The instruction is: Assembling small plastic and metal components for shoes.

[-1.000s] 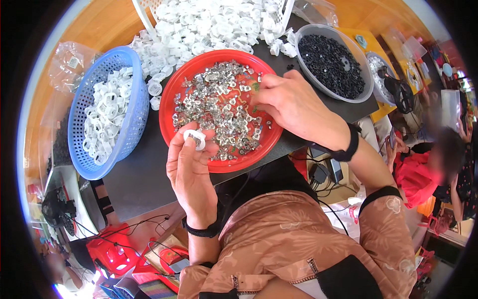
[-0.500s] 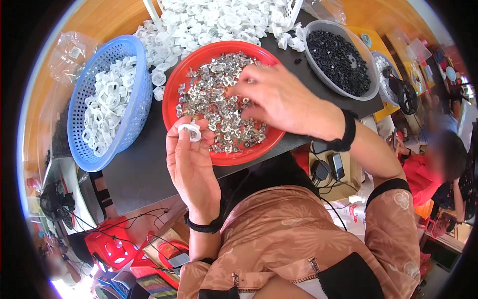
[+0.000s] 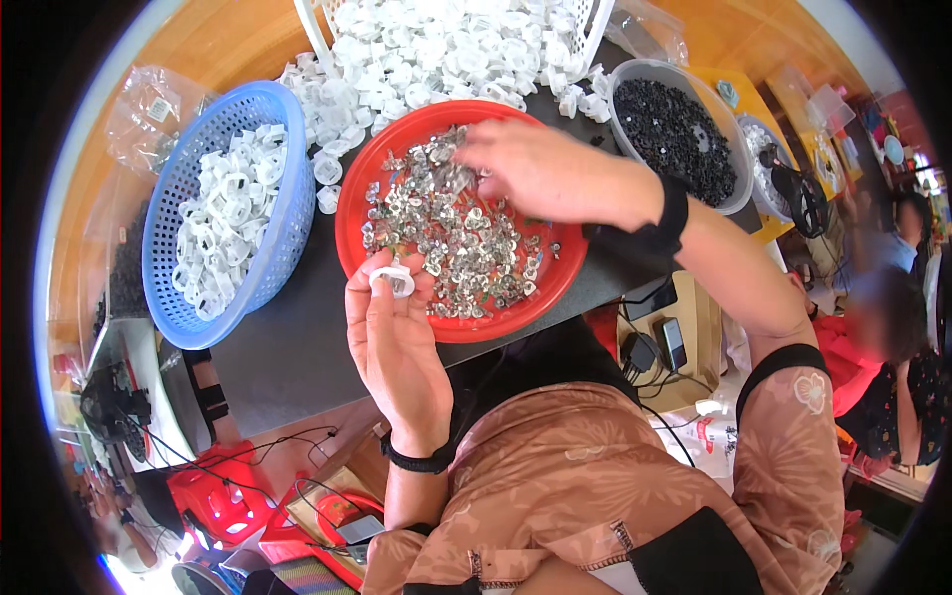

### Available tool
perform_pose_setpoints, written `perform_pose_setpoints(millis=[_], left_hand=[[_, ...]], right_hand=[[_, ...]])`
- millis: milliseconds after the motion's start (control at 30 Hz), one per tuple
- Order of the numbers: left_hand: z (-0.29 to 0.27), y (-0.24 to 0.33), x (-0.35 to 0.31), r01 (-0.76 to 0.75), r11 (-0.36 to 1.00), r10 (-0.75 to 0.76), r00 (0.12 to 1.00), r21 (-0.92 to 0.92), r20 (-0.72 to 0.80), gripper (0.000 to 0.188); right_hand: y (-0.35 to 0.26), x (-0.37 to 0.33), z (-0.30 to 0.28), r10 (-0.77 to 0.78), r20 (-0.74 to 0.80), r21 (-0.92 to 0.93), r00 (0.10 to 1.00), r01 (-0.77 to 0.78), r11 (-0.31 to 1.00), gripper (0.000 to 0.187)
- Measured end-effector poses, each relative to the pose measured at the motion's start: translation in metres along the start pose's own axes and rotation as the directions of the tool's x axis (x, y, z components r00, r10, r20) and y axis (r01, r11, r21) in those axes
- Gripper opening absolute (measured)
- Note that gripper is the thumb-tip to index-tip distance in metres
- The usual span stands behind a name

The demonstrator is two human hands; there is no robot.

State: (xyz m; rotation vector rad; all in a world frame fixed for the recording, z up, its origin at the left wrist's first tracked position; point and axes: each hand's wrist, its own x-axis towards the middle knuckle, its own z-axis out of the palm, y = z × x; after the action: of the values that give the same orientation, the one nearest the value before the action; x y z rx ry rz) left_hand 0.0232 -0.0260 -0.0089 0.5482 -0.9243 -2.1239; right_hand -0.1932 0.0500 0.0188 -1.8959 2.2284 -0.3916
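Left hand (image 3: pixel 397 342) pinching a white plastic ring (image 3: pixel 393 282), right hand (image 3: pixel 540 171) (fingers curled) picking among shiny metal clips (image 3: pixel 451 238); round red bowl (image 3: pixel 349 213)

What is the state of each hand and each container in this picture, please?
left hand: shut on white plastic ring
right hand: reaching into red bowl
red bowl: holds small metal pieces
blue basket: partly filled with white rings
grey bowl: filled with black parts
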Motion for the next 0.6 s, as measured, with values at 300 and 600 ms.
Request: perform_pose_setpoints(millis=[300,600], left_hand=[[-0.002,0.000,-0.001,-0.009,0.999,0.013,0.997,-0.054,0.071,0.023],[0.001,-0.001,-0.003,-0.036,0.999,0.036,0.999,-0.015,0.032,0.023]], right_hand=[[-0.012,-0.031,0.001,-0.057,-0.220,0.066,0.974,0.073,0.995,0.042],[0.025,-0.012,-0.009,-0.025,-0.190,-0.178,0.981,-0.009,0.984,0.019]])
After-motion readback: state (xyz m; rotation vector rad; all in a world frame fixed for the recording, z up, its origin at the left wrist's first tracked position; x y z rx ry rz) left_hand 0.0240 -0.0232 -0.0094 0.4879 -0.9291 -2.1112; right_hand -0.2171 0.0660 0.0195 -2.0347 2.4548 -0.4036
